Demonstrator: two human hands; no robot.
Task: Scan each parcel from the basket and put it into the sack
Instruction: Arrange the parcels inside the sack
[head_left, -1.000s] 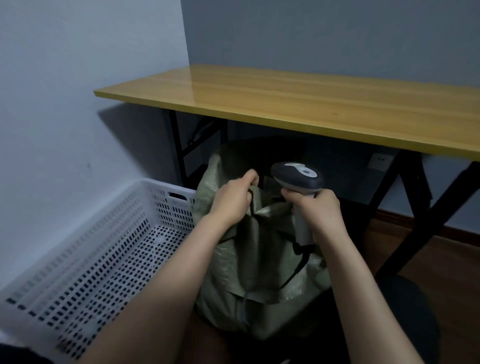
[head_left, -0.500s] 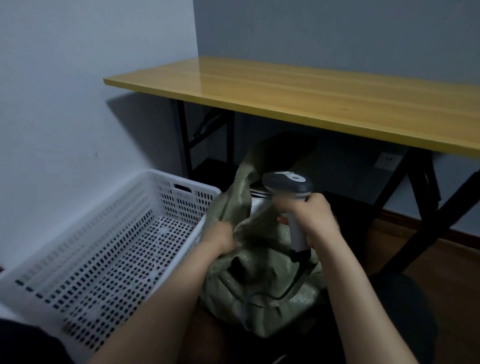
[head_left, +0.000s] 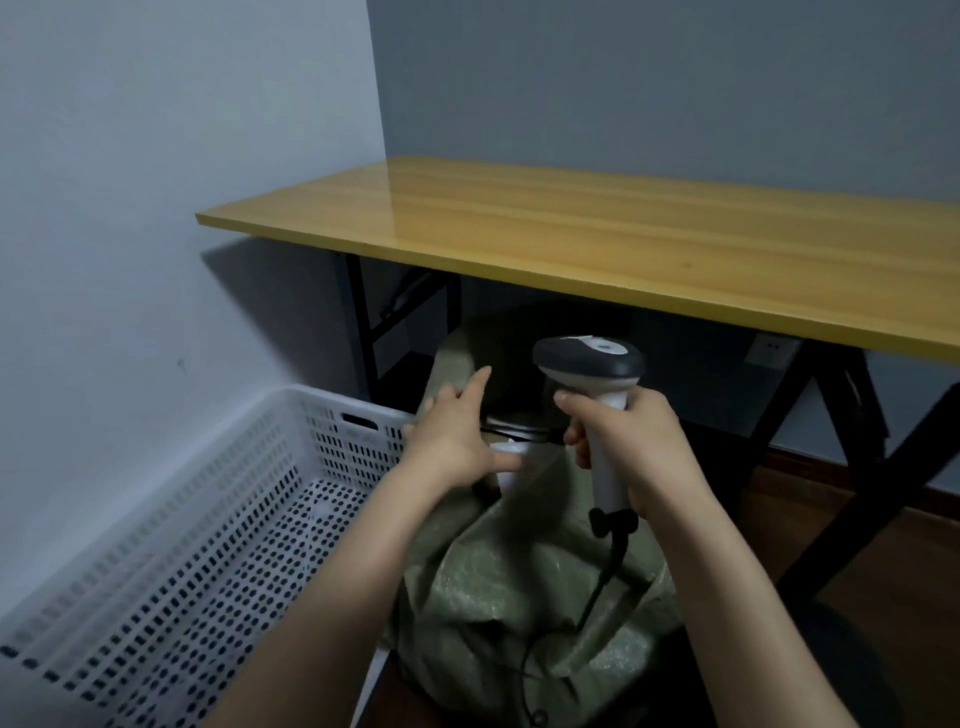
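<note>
A green woven sack (head_left: 519, 587) slumps on the floor under the table edge, its mouth open toward me. My right hand (head_left: 631, 447) is shut on the handle of a white and dark grey barcode scanner (head_left: 589, 364), whose black cable (head_left: 597, 592) trails down over the sack. My left hand (head_left: 454, 431) hovers at the sack's mouth with fingers spread and holds nothing. Something pale, a white parcel (head_left: 511, 457), shows just inside the mouth beside my left thumb. The white perforated basket (head_left: 171, 545) stands at the left, and I see no parcels in it.
A yellow wooden table (head_left: 597, 244) on black folding legs (head_left: 841, 467) spans the back. Grey walls close off the left and the rear. A wall socket (head_left: 771, 347) sits under the table. Brown wooden floor (head_left: 857, 545) shows at the right.
My left hand has let go of the sack's rim and its fingers have spread at the mouth. The view has tilted up. The scanner stays in my right hand.
</note>
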